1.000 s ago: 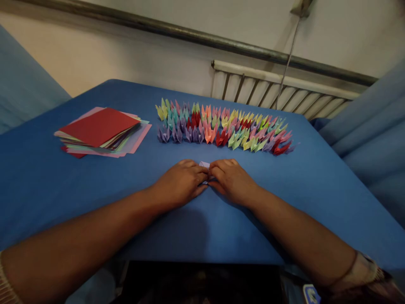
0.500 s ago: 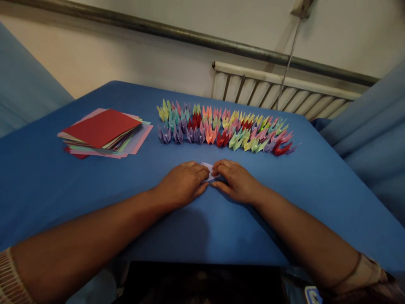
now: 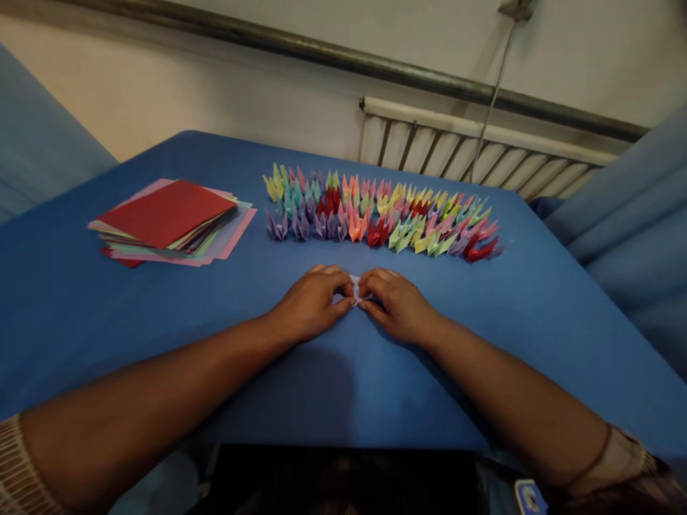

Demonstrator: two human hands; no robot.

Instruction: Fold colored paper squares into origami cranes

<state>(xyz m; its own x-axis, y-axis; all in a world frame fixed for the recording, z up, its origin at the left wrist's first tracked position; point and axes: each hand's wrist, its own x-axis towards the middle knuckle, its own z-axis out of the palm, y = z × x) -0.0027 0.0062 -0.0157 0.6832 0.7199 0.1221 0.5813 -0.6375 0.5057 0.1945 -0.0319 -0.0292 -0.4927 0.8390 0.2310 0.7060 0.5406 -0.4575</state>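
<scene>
Pale lilac piece of folded paper [image 3: 356,285] is pinched between the thumbs and fingers of the left hand [image 3: 320,299] and the right hand [image 3: 398,303], most of it hidden by them. Both hands are held close together over the blue cloth-covered bench [image 3: 343,400]. Just beyond them, small multicoloured folded-paper cranes [image 3: 378,232] are lined up in rows. Beyond the left hand, farther left, a loose stack of flat coloured paper sheets [image 3: 170,214] is topped with red.

Pale paper [image 3: 355,285] mostly hidden by left hand [image 3: 318,299], right hand [image 3: 400,304]; left sleeve [image 3: 22,468] cut off.
</scene>
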